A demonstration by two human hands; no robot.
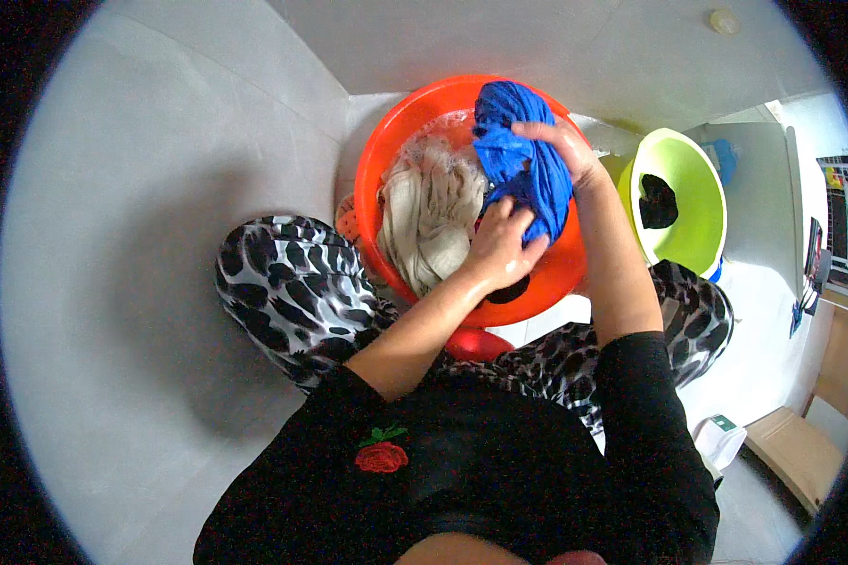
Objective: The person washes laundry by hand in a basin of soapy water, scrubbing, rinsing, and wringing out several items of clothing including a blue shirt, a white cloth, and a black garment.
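A bundled, wet-looking blue cloth [512, 106] is held over the right side of a red-orange plastic basin [379, 134]. My right hand [565, 148] grips its upper right side, thumb across the folds. My left hand [507, 244] is at the lower end of the cloth, fingers curled into it; some fingertips are hidden in the folds. Beside them, a crumpled beige cloth [431, 212] lies in the basin, with soap suds [442, 145] along its far edge. Part of a dark item [509, 290] shows beneath my left wrist.
A lime-green basin [703, 191] with a black cloth item [657, 202] inside stands to the right. Grey walls [466, 42] rise behind and at left. A smaller red object [479, 344] sits before me. Cardboard [795, 452] and a white container [721, 439] lie at lower right.
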